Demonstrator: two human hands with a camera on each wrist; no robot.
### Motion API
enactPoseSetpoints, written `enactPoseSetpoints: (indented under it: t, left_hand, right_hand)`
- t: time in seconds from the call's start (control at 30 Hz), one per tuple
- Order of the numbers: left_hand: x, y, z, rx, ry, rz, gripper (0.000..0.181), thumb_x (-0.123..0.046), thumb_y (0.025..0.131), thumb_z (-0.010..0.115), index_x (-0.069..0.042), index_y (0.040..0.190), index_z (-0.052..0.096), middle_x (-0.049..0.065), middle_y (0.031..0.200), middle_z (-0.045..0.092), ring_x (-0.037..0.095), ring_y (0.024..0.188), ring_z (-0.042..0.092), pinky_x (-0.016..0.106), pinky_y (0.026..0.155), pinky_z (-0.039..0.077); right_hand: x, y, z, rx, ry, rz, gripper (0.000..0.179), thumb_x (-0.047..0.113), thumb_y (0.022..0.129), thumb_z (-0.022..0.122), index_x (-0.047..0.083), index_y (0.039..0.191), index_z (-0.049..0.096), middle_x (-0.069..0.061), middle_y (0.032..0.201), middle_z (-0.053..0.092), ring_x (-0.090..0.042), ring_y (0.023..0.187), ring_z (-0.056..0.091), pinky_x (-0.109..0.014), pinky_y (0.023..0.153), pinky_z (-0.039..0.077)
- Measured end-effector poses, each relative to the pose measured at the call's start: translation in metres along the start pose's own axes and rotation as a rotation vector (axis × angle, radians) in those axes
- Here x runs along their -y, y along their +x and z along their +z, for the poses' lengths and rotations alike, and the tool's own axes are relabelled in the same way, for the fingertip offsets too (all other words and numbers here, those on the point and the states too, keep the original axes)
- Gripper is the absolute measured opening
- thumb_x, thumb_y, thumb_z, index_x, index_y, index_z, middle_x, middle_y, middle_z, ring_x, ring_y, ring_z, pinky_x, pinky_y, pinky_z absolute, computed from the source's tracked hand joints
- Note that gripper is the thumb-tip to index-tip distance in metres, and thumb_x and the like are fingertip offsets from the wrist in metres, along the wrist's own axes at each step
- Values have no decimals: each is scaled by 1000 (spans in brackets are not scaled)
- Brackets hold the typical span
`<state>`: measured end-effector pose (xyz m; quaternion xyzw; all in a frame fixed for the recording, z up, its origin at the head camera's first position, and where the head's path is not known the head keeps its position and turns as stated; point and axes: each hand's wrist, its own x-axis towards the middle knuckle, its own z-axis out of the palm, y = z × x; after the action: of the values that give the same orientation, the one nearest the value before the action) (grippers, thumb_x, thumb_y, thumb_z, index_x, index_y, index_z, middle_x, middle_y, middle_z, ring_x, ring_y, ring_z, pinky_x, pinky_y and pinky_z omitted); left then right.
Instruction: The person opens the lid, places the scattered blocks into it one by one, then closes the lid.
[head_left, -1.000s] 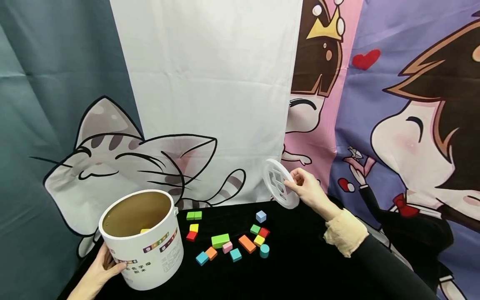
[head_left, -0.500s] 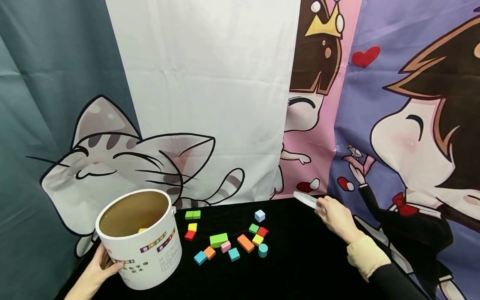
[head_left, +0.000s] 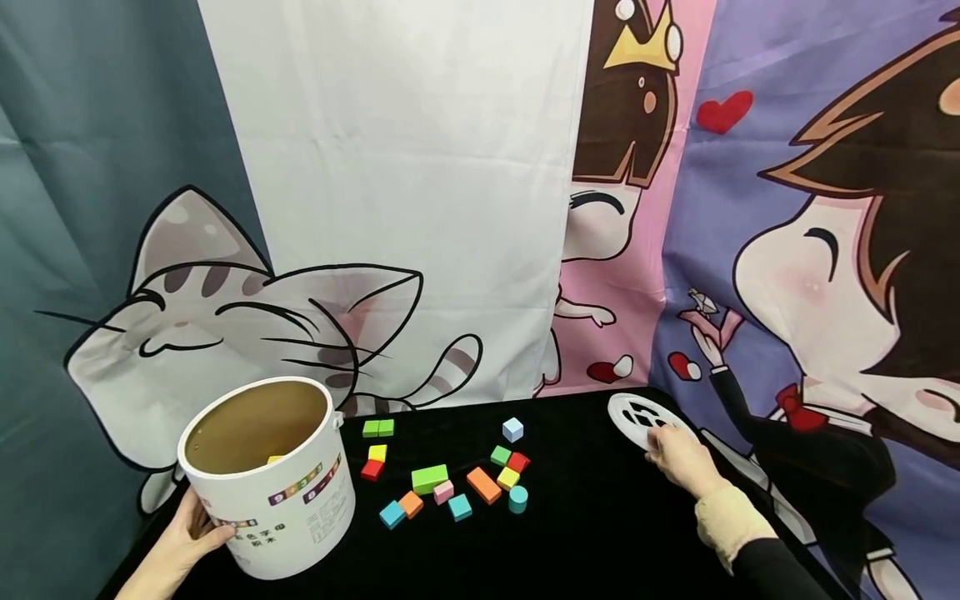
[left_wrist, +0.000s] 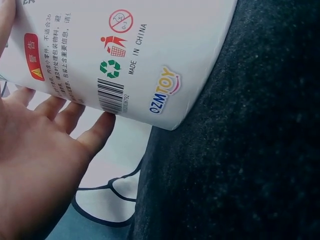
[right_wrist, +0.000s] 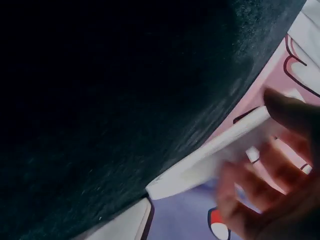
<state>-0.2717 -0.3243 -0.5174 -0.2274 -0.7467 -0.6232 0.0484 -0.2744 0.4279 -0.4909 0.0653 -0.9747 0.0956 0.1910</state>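
In the head view a white lidless bucket (head_left: 300, 504) with coloured print stands at the left of the black-covered table. My left hand (head_left: 183, 533) holds its near left side, thumb in front and fingers behind. Inside, a bit of something yellow (head_left: 274, 459) shows. At the back right my right hand (head_left: 684, 462) pinches the near edge of a round white lid (head_left: 618, 417) with cut-out openings, low over the table. The right wrist view has the lid (right_wrist: 190, 175) edge-on, thumb on one side and blurred fingers on the other.
Several toy blocks lie between the hands, among them a green block (head_left: 429, 479), an orange block (head_left: 483, 485), a teal cylinder (head_left: 517, 499) and a pale blue cube (head_left: 513, 429). A printed cloth (head_left: 390, 167) hangs behind the table (head_left: 585, 533).
My right hand has carried the lid right and down, from raised and tilted on edge to nearly flat at the table's back right. My left hand still holds the bucket; the view has shifted slightly.
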Motion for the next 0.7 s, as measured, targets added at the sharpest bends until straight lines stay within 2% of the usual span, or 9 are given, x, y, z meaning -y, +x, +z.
enactPoseSetpoints:
  t: [0.1, 0.17, 0.33, 0.47, 0.7]
  left_hand:
    - [-2, 2, -2, -7, 16, -54, 93, 4, 97, 54, -28, 157, -10, -18, 145, 17, -21, 113, 34, 6, 82, 33]
    - [-2, 2, -2, -4, 14, -66, 93, 3, 98, 53, -28, 157, -11, -17, 145, 17, -21, 113, 34, 6, 83, 34]
    - [-3, 1, -1, -8, 21, -43, 93, 5, 96, 54, -25, 157, -9, -18, 144, 20, -19, 115, 34, 7, 83, 34]
    - [-4, 0, 0, -11, 47, -81, 92, 2, 97, 54, -26, 157, -10, -17, 144, 18, -21, 113, 33, 7, 82, 34]
    - [-13, 1, -1, 1, 86, -214, 91, -11, 101, 53, -33, 154, -17, 9, 156, 3, -25, 109, 28, 9, 81, 35]
  right_hand:
    - [1, 2, 7, 72, 17, -52, 30, 5, 69, 78, 16, 67, 51, 4, 65, 48, -15, 62, 48, -39, 56, 42]
    - [2, 1, 10, 101, 30, -73, 26, 2, 68, 76, 15, 67, 53, 5, 64, 50, -15, 61, 49, -39, 57, 43]
    - [4, -1, 16, 126, 46, -35, 19, 1, 70, 74, 13, 69, 58, 3, 66, 54, -16, 60, 51, -39, 56, 44]
    - [1, -3, 19, 132, 44, 2, 17, 3, 71, 74, 11, 69, 59, 2, 67, 55, -17, 61, 52, -41, 57, 45]
    - [2, 0, 17, 160, 62, 55, 14, 7, 77, 74, 12, 74, 61, 2, 65, 53, -17, 61, 50, -42, 57, 44]
